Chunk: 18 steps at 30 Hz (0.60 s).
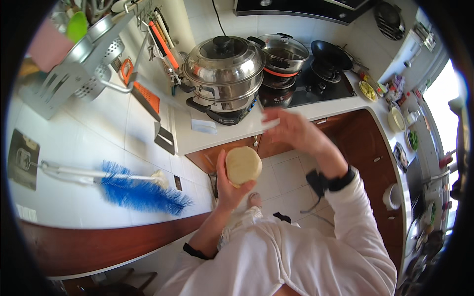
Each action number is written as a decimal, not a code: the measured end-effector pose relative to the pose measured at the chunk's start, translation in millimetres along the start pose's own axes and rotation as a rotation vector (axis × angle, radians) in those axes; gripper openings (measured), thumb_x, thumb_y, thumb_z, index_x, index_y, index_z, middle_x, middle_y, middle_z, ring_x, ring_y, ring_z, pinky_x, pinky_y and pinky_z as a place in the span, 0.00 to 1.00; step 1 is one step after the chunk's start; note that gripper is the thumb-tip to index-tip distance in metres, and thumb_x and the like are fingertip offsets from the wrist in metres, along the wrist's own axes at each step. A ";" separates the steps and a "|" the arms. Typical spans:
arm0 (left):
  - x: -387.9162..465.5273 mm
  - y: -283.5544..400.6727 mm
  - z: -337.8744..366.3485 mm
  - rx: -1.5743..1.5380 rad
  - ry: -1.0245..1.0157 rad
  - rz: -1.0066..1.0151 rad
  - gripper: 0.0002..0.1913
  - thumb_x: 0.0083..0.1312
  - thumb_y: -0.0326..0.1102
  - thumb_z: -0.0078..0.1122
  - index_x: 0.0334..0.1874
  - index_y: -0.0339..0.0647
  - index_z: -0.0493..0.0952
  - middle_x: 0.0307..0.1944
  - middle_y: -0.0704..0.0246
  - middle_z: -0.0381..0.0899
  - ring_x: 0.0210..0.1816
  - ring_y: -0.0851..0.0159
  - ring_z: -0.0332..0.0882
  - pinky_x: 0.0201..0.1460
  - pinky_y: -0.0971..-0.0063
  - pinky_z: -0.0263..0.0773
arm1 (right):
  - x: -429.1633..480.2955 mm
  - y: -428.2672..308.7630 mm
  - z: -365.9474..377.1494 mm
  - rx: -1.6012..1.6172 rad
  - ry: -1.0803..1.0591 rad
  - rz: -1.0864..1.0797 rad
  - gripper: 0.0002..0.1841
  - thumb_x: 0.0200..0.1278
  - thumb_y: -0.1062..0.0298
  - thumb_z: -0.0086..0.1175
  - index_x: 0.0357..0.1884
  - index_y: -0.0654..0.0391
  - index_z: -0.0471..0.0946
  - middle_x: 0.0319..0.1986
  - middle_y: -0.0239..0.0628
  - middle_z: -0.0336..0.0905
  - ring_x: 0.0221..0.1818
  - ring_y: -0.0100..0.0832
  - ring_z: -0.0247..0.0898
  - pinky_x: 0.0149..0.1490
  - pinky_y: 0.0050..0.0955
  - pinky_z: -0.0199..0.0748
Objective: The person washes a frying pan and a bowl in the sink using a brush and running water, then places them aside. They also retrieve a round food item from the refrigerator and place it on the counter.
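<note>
A thick, round, pale piece of what looks like dough (243, 165) rests in my left hand (230, 196), whose thumb and fingers curl around its edge. My right hand (294, 127) is raised to the right, beyond the dough and apart from it. Motion blurs its fingers, which are spread with nothing visible between them. It appears over the counter's front edge, closest to the steel steamer pot (226, 74). That pot has a domed lid and sits on an electric cooker base (231, 117) with blue lights.
A glass-lidded pot (283, 55) and a black wok (329, 55) stand on the hob (337, 90). Utensils and a blue bristle brush (137, 190) hang along the left wall. Bowls and a plate of yellow food (367, 91) line the right counter. A black range hood (296, 7) overhangs the stove.
</note>
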<state>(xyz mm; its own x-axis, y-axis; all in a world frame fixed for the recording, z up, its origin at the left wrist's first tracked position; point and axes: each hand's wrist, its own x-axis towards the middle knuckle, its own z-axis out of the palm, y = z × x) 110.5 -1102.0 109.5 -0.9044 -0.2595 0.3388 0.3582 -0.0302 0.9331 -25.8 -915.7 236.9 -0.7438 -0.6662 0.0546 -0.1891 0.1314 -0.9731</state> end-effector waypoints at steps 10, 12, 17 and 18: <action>110.8 -12.8 32.3 0.187 0.198 0.066 0.55 0.47 0.38 0.76 0.73 0.35 0.45 0.63 0.58 0.63 0.62 0.60 0.66 0.64 0.67 0.64 | 280.9 -41.7 -109.9 -0.887 -0.063 -0.336 0.39 0.54 0.44 0.60 0.65 0.55 0.66 0.52 0.52 0.74 0.54 0.49 0.72 0.57 0.41 0.70; 120.8 -12.0 39.2 0.271 0.279 0.081 0.55 0.47 0.39 0.76 0.73 0.36 0.45 0.63 0.58 0.62 0.63 0.60 0.66 0.64 0.66 0.64 | 321.0 -37.9 -106.0 -1.048 -0.109 -0.398 0.40 0.53 0.42 0.60 0.66 0.50 0.65 0.55 0.52 0.71 0.57 0.50 0.69 0.58 0.44 0.69; 151.2 -6.6 58.7 0.347 0.524 0.101 0.54 0.48 0.34 0.74 0.73 0.36 0.45 0.63 0.58 0.61 0.63 0.59 0.66 0.64 0.65 0.64 | 365.3 -8.8 -92.5 -1.168 -0.374 -0.472 0.37 0.53 0.41 0.59 0.64 0.46 0.67 0.53 0.50 0.71 0.54 0.51 0.71 0.56 0.45 0.71; 155.5 -6.1 62.2 0.378 0.566 0.094 0.54 0.48 0.33 0.73 0.73 0.36 0.45 0.64 0.58 0.61 0.63 0.59 0.65 0.64 0.65 0.64 | 371.5 -3.2 -93.9 -1.143 -0.379 -0.481 0.36 0.53 0.40 0.59 0.63 0.46 0.69 0.52 0.50 0.71 0.53 0.52 0.72 0.56 0.45 0.71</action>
<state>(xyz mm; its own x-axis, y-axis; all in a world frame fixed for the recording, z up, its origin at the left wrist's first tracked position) -46.8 -1082.1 164.0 -0.5761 -0.7119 0.4017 0.2312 0.3295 0.9154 -361.7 -1094.6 281.3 -0.2570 -0.9618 0.0940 -0.9618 0.2451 -0.1221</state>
